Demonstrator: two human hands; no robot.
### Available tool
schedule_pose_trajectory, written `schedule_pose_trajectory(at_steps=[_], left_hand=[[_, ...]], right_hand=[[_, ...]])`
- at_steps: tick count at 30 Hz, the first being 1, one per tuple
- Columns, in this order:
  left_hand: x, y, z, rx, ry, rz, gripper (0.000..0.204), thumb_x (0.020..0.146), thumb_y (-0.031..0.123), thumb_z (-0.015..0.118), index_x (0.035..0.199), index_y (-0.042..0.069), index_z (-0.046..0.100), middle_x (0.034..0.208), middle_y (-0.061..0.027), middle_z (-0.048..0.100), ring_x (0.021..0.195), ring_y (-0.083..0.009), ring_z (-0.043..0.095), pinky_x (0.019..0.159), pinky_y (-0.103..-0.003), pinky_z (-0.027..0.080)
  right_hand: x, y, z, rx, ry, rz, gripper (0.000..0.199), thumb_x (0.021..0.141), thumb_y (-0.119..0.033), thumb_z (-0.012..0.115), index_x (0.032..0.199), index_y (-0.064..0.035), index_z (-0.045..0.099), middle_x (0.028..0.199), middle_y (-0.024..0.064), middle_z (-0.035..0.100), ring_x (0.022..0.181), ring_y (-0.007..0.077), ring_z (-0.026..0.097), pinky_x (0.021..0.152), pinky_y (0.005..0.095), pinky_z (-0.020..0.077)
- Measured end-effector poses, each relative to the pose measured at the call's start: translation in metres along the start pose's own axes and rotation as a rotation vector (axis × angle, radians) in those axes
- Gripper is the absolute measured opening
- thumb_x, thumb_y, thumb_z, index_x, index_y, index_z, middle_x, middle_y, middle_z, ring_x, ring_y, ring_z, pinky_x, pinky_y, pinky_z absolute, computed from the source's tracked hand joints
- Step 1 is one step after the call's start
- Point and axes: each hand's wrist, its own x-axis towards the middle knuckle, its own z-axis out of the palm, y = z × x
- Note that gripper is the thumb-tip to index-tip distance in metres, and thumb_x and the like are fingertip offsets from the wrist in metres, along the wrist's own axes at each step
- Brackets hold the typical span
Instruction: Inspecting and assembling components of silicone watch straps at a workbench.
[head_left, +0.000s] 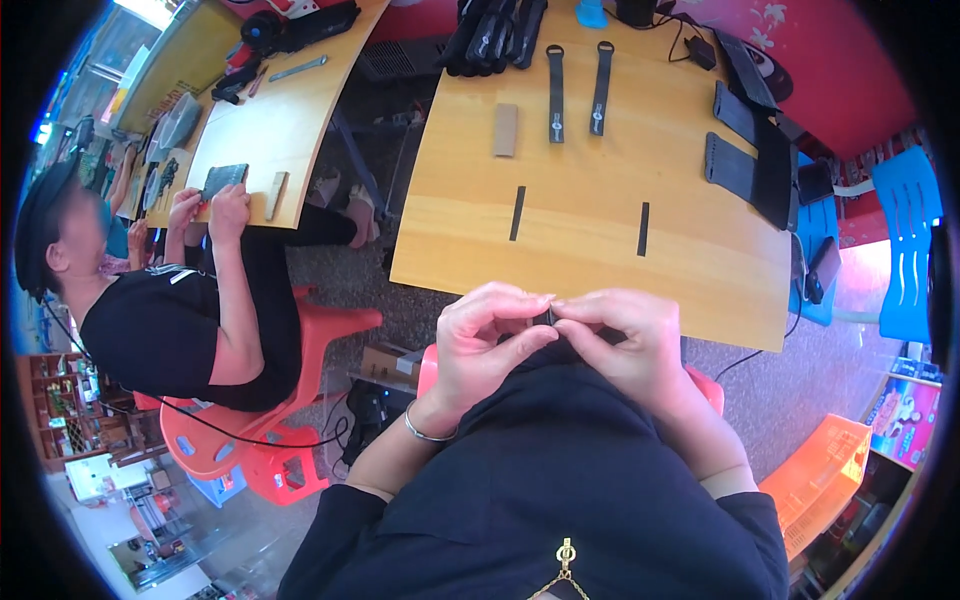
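Just past the near edge of the table, my left hand point(492, 340) and my right hand point(625, 335) meet, thumbs and fingertips pinched together. Between them is a small black piece point(545, 318), mostly covered by my fingers, so its full shape cannot be made out. Beyond my hands, two short black strips point(518, 213) lie apart on the wooden table point(580, 265). Farther back are two dark straps with ring ends point(556, 95) and a brown flat rectangular piece point(505, 130).
A bundle of black straps point(493, 35) sits at the table's far left. Dark flat pieces point(735, 165) lie along its right side. On my left, a co-worker point(165, 320) sits at another table point(300, 110), holding a dark piece. An orange crate point(820, 480) stands at lower right.
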Motion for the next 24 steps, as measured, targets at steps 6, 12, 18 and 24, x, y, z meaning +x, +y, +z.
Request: schedule_pose_trajectory(at_steps=[6,12,18,24], left_hand=[[0.008,0.005,0.004,-0.069,0.001,-0.055,0.024,0.080,-0.008,0.068,0.103,-0.006,0.063,0.103,-0.0129,0.061,0.094,-0.0163,0.063,0.080,-0.026,0.052],[0.022,0.004,-0.009,-0.017,0.073,0.037,0.024,0.092,0.000,0.055,0.116,-0.005,0.054,0.110,-0.0119,0.061,0.097,-0.0121,0.058,0.087,-0.025,0.047],[0.037,0.007,-0.008,-0.097,0.090,0.089,0.020,0.097,0.006,0.046,0.114,-0.004,0.051,0.098,-0.0111,0.059,0.092,-0.0162,0.061,0.086,-0.027,0.048],[0.042,0.024,-0.014,-0.426,-0.107,-0.061,0.018,0.097,0.007,0.041,0.103,-0.003,0.054,0.084,-0.0079,0.054,0.069,-0.0108,0.057,0.062,-0.023,0.046]], right_hand=[[0.003,0.008,-0.005,0.073,0.010,0.032,0.011,0.076,-0.001,0.072,0.087,-0.0010,0.070,0.084,0.0114,0.069,0.072,0.0179,0.067,0.060,0.0257,0.0515],[-0.034,0.033,-0.017,0.011,-0.204,0.011,0.013,0.082,-0.007,0.066,0.095,-0.0049,0.063,0.081,0.0064,0.059,0.070,0.0181,0.059,0.061,0.0291,0.0475],[-0.066,0.042,0.003,0.093,-0.677,-0.062,0.033,0.091,-0.035,0.056,0.107,-0.0074,0.060,0.091,0.0108,0.065,0.087,0.0270,0.064,0.074,0.0387,0.0509],[-0.058,0.046,0.003,-0.171,-0.485,-0.231,0.013,0.083,-0.014,0.066,0.095,-0.0102,0.062,0.070,0.0069,0.063,0.061,0.0237,0.064,0.055,0.0343,0.0506]])
